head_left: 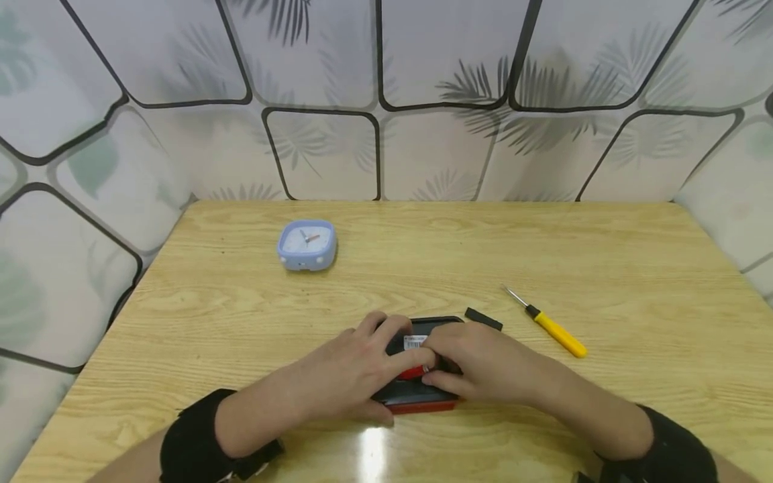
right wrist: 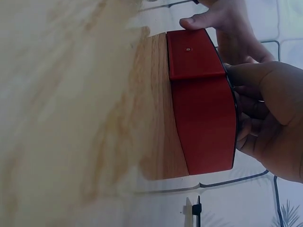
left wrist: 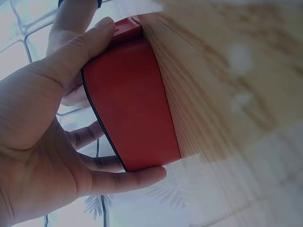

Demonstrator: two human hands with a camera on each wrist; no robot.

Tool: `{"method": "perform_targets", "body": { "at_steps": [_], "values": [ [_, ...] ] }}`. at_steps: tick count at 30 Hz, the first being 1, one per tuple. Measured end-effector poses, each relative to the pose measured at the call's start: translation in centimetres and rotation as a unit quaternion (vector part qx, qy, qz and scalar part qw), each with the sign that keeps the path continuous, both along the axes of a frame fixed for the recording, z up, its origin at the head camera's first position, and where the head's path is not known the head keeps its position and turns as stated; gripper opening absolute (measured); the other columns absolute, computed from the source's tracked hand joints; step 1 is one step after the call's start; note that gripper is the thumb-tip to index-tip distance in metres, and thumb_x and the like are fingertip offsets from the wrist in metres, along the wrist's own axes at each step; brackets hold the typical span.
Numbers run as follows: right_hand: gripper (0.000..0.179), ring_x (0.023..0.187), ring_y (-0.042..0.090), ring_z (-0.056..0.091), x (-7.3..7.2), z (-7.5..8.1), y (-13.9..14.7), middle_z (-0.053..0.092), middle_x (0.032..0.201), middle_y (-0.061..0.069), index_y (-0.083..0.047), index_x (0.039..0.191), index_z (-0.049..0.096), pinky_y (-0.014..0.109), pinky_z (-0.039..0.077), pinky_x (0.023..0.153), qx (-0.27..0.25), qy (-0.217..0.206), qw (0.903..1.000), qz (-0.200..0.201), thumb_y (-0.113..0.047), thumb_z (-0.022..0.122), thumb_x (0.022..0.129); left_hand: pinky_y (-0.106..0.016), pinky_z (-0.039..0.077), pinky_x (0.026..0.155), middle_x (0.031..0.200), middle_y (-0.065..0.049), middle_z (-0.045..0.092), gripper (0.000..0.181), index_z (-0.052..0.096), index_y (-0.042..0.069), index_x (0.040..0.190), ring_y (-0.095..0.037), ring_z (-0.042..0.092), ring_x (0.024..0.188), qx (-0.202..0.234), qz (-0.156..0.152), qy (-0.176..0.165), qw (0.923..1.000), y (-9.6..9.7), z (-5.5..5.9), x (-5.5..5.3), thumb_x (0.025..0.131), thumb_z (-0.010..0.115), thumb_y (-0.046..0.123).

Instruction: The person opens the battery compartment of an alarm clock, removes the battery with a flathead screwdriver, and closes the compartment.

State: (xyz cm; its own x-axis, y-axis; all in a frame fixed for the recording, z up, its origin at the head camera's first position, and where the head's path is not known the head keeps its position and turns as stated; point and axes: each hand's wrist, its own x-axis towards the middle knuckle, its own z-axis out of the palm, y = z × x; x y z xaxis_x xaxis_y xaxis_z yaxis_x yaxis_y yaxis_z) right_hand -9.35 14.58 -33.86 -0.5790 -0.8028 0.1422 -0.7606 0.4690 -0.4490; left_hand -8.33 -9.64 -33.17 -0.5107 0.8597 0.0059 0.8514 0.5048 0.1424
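A red-and-black box-shaped device (head_left: 421,406) lies on the table with its black face up and a white barcode label (head_left: 414,341) on it. My left hand (head_left: 362,365) grips its left end, the thumb along the red near side and the fingers over the far edge. The left wrist view shows the red end wall (left wrist: 128,104) between thumb and fingers. My right hand (head_left: 489,362) is bent over the black face, thumb and forefinger pinching the end of a small red battery (head_left: 412,373). The fingers hide much of that spot.
A small black strip-shaped cover (head_left: 484,318) lies just beyond the device. To the right is a screwdriver (head_left: 558,334) with a yellow handle. A light-blue clock (head_left: 307,245) stands at the back left of the wooden table (head_left: 181,322), in front of a patterned backdrop.
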Motion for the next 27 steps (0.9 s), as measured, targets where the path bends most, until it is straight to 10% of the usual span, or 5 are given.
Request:
{"method": "perform_targets", "body": {
  "at_steps": [18,27],
  "values": [
    [0.010,0.068,-0.002,0.048,-0.2,1.8,1.1,0.054,0.080,-0.017,-0.024,0.097,0.066,0.016,0.045,0.060,-0.014,-0.028,0.9992,-0.025,-0.021,0.074,0.090,-0.034,0.053,0.098,0.142,-0.007,0.041,0.093,0.044,0.014,0.141,-0.025,0.044,0.125,-0.031,0.031,-0.027,0.9987,0.2,0.5,-0.2,0.072,0.079,0.065],
    [0.020,0.069,-0.002,0.048,-1.2,3.7,3.2,0.060,0.083,-0.014,-0.016,0.104,0.070,0.015,0.044,0.056,-0.075,0.089,0.9915,-0.059,-0.016,0.078,0.086,-0.035,0.054,0.097,0.146,-0.008,0.039,0.084,0.048,0.021,0.139,-0.025,0.043,0.128,-0.033,0.035,-0.047,0.9977,0.0,0.5,-0.2,0.073,0.078,0.063]
  ]
}}
